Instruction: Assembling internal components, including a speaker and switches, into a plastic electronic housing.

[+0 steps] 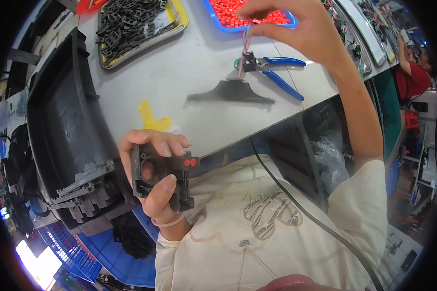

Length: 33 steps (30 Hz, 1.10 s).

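My left hand [155,165] is closed around a black plastic housing [175,182] with a round opening and two small red round pieces at one corner. The thumb lies across its front. Over the far side of the table, my right hand [296,29] pinches thin reddish wires [246,43] between thumb and fingers. A small black part [249,62] shows beside these wires. Below them is a dark, wide-winged plastic piece [230,91], slightly blurred; whether it hangs from the wires or rests on the table I cannot tell. Blue-handled cutters [284,77] lie just behind and right of it.
A blue tray of red pieces [272,26] stands beyond my right hand. Black parts fill a yellow-edged tray [182,17] at the far left. A large black bin [63,111] stands left. Yellow tape [150,119] marks the white table [179,72]. Another person [415,75] is far right.
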Motion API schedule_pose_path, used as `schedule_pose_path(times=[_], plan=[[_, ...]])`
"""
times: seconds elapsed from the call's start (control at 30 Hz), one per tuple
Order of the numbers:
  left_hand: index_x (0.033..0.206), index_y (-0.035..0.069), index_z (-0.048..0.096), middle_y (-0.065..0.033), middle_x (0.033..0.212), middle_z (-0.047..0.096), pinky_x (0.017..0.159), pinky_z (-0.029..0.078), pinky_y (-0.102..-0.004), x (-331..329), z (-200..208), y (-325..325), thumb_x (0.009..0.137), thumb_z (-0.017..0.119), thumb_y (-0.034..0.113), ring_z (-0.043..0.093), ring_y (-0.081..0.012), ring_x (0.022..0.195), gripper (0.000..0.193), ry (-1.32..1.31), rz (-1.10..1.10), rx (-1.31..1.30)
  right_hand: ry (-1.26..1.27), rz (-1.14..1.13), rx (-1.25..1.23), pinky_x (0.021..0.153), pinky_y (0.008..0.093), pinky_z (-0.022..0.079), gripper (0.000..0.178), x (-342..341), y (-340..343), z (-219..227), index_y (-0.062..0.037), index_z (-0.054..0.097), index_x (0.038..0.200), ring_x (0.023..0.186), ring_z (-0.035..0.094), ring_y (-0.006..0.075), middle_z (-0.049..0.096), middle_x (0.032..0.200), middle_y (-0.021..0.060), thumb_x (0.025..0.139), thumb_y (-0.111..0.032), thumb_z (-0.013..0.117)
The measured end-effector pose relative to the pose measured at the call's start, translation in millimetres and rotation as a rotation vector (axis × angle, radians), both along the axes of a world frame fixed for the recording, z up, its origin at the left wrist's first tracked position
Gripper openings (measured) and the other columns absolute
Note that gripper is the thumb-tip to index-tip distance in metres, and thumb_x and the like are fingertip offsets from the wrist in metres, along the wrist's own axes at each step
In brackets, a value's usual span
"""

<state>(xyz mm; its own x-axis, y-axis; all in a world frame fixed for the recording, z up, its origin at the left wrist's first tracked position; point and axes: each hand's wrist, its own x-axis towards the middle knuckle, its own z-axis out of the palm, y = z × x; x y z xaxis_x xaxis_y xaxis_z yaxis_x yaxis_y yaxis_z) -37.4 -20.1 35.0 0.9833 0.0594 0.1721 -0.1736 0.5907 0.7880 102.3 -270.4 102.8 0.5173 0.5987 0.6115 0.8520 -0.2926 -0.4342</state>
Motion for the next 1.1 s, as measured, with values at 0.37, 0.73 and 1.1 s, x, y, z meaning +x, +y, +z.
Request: schedule_pose_path(times=[0.37,0.73,1.1], plan=[[0.117,0.005,0.037,-0.0082,0.09,0.047,0.081,0.044,-0.0376,-3,4,-39,0.067,0.068,0.013,0.052,-0.0217,0.085,0.059,0.066,-0.403,-0.232,-0.022,-0.212,0.094,0.071,0.0244,0.051,0.02,-16,71,81,0.0023,0.067,0.088,0.068,0.064,0.0144,0.067,0.078,0.0131,0.076,-0.014,0.068],[0.136,0.001,0.023,-0.0171,0.119,0.05,0.081,0.049,-0.0343,23,-4,-55,0.054,0.079,0.054,0.057,-0.0237,0.094,0.113,0.001,-0.312,-0.332,0.363,-0.062,0.234,0.075,0.0316,0.05,0.028,-88,45,19,0.0056,0.056,0.104,0.086,0.06,0.0248,0.059,0.1,0.0213,0.082,-0.012,0.059],[0.137,0.007,0.025,-0.0048,0.123,0.042,0.095,0.039,-0.042,40,-27,-61,0.046,0.073,0.057,0.045,-0.0254,0.111,0.114,-0.586,-0.317,-0.334,0.281,-0.314,0.257,0.073,0.0302,0.051,0.031,-154,45,-21,0.0053,0.058,0.096,0.088,0.061,0.0268,0.059,0.099,0.0223,0.067,0.016,0.062]])
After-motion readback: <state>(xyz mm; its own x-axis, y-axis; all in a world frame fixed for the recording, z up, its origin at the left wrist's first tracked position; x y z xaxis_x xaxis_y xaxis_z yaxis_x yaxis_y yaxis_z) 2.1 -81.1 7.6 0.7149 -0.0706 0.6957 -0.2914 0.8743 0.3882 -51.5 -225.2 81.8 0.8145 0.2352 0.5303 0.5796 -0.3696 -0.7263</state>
